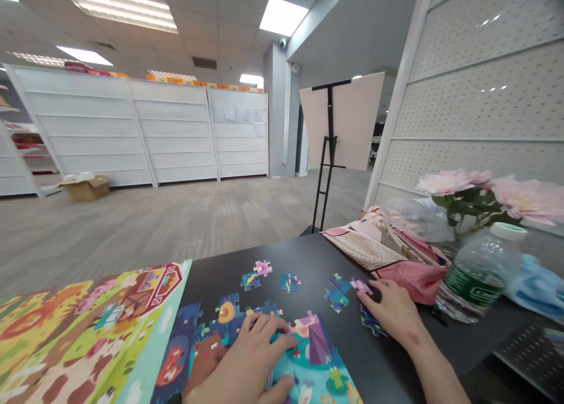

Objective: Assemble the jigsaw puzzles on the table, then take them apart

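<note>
A partly assembled jigsaw puzzle (326,363) lies at the front of the dark table, with a brown bear, a purple tent and a frog on it. My left hand (258,351) rests on it, fingers spread and hiding its middle. To the right, my right hand (392,310) has thumb and forefinger at the edge of a pink-purple puzzle piece (360,285), which appears pinched between them. Dark blue pieces (372,322) lie partly under this hand. Beside it are loose blue-green pieces (337,295). Farther back lie a single blue piece (291,282) and a joined pink-and-blue pair (255,276).
A colourful farm-animal picture sheet (141,327) covers the table's left. At right stand a pink patterned bag (396,257), a water bottle (478,280) with a green label, and pink flowers (467,184). Behind the table are an easel (328,134) and a cardboard box (86,188).
</note>
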A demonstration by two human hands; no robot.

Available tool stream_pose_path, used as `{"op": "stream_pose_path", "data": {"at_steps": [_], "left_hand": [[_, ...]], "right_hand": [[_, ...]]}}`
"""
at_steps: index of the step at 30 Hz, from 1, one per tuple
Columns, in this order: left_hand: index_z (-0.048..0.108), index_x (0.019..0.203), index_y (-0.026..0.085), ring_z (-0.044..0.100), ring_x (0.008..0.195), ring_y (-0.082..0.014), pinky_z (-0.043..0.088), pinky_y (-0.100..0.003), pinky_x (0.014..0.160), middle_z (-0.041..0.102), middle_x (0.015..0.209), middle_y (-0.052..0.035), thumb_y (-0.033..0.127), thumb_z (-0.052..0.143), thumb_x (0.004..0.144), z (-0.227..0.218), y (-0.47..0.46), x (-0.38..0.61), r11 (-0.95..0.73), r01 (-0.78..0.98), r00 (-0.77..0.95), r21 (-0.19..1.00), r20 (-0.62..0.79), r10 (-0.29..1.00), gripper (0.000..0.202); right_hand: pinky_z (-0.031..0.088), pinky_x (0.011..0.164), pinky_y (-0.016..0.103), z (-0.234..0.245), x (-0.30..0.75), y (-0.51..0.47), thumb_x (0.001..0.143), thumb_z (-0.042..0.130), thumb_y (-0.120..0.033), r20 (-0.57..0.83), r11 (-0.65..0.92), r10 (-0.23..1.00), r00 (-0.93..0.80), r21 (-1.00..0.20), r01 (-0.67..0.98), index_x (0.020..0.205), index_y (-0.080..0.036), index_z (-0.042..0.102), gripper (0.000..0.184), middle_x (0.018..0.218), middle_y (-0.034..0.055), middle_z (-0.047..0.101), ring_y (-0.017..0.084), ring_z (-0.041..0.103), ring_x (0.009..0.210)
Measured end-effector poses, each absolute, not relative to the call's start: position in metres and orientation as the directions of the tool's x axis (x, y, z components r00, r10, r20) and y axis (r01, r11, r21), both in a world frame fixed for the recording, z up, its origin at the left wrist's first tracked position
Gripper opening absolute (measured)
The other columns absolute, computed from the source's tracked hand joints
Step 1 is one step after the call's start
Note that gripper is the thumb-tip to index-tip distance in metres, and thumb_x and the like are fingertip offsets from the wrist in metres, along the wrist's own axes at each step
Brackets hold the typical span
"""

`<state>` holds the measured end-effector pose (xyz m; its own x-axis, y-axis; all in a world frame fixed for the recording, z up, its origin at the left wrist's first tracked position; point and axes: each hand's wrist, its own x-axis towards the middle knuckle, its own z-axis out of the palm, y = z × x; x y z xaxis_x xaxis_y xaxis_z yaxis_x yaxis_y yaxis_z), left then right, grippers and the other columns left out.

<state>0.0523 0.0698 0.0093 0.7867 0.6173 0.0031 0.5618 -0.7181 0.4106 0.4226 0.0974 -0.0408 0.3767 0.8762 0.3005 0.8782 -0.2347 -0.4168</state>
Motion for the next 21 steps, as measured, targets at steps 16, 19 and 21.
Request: {"op": "stream_pose_path", "data": {"at_steps": [16, 19, 21], "left_hand": [[0.056, 0.132, 0.03, 0.05, 0.123, -0.0313, 0.031, -0.052, 0.109, 0.056, 0.133, -0.0049, 0.044, 0.065, 0.093, -0.004, 0.078, 0.05, -0.771, 0.518, 0.811, 0.369, 0.074, 0.58, 0.042], [0.055, 0.133, 0.032, 0.05, 0.122, -0.0302, 0.032, -0.05, 0.109, 0.055, 0.134, -0.0042, 0.047, 0.065, 0.093, -0.009, 0.079, 0.048, -0.777, 0.509, 0.813, 0.371, 0.089, 0.576, 0.043], [0.053, 0.133, 0.032, 0.05, 0.123, -0.0302, 0.032, -0.051, 0.109, 0.055, 0.134, -0.0044, 0.048, 0.066, 0.093, -0.01, 0.079, 0.048, -0.781, 0.506, 0.815, 0.366, 0.093, 0.572, 0.045]], "right_hand": [[0.041, 0.059, 0.029, 0.001, 0.323, 0.104, 0.082, 0.057, -0.048, 0.162, 0.128, 0.986, 0.029, -0.862, 0.49, 0.11, -0.018, 0.068, 0.043, 0.065, -0.0027, 0.06, 0.017, 0.056, 0.062], [0.039, 0.059, 0.029, -0.008, 0.302, 0.103, 0.08, 0.06, -0.046, 0.105, 0.085, 0.994, 0.013, -0.866, 0.493, 0.096, -0.021, 0.065, 0.03, 0.058, -0.0048, 0.058, 0.018, 0.056, 0.06], [0.038, 0.06, 0.029, -0.014, 0.302, 0.103, 0.081, 0.059, -0.046, 0.08, 0.065, 0.997, 0.005, -0.846, 0.528, 0.094, -0.022, 0.063, 0.027, 0.058, -0.0045, 0.06, 0.019, 0.057, 0.06]]}}
